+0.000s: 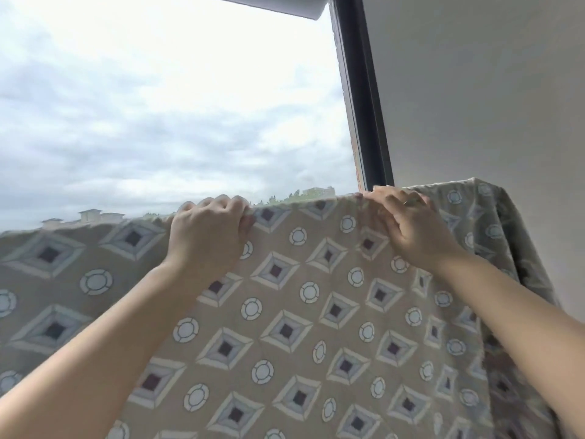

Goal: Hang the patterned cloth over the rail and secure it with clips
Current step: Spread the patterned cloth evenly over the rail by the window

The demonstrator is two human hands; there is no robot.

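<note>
The patterned cloth (316,312), tan with pale diamonds and circles, hangs across the lower half of the view, and its top fold runs from left to upper right. The rail beneath that fold is hidden by the fabric. My left hand (207,236) grips the top edge near the middle, fingers curled over it. My right hand (411,223) pinches the same edge further right, with a ring on one finger. No clip shows in either hand. At the far right the cloth drapes over a higher corner (474,198).
A dark window frame post (364,106) rises just behind my right hand. A plain white wall (490,90) fills the right side. Beyond the cloth are cloudy sky and distant rooftops (91,215).
</note>
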